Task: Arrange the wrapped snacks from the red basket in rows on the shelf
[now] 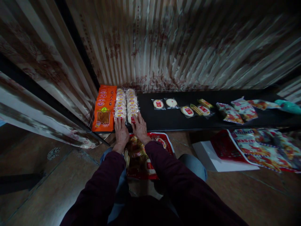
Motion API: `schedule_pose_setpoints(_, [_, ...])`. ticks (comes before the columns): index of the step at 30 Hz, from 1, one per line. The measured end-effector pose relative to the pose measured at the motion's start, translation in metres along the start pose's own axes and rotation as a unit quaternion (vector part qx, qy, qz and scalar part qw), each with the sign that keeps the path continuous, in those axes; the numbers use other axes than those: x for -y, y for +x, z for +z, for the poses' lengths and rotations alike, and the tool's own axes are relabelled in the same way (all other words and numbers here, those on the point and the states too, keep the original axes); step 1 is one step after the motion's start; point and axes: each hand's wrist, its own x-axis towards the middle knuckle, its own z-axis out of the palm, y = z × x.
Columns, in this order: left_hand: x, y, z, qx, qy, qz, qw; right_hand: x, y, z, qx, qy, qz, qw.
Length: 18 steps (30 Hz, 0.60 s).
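Note:
Two rows of wrapped round rice crackers stand on the black shelf, a left row (120,102) and a right row (131,99). My left hand (121,133) lies with fingers stretched forward against the front pack of the left row. At the front of the right row, my right hand (140,128) touches the nearest pack, its fingers extended and slightly apart. Beside the left row is an orange snack bag (104,108) with brown sticks pictured on it. Below my wrists, a red basket (170,142) holds loose wrapped crackers and other snacks, partly hidden by my arms.
Along the shelf (164,122) lie loose rice crackers (158,104), yellow-green stick packs (196,110), white snack bags (244,108) and a teal bag (288,106). A second red basket (223,146) with more bags sits on the floor at right. Patterned curtain (150,47) hangs behind.

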Motion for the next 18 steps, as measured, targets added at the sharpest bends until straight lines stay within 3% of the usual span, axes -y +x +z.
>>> schedule_pose_setpoints(18, [0.0057, 0.0022, 0.0032, -0.028, 0.017, 0.001, 0.999, 0.0068, -0.0006, -0.0037, 0.002, 0.002, 0.018, 1.000])
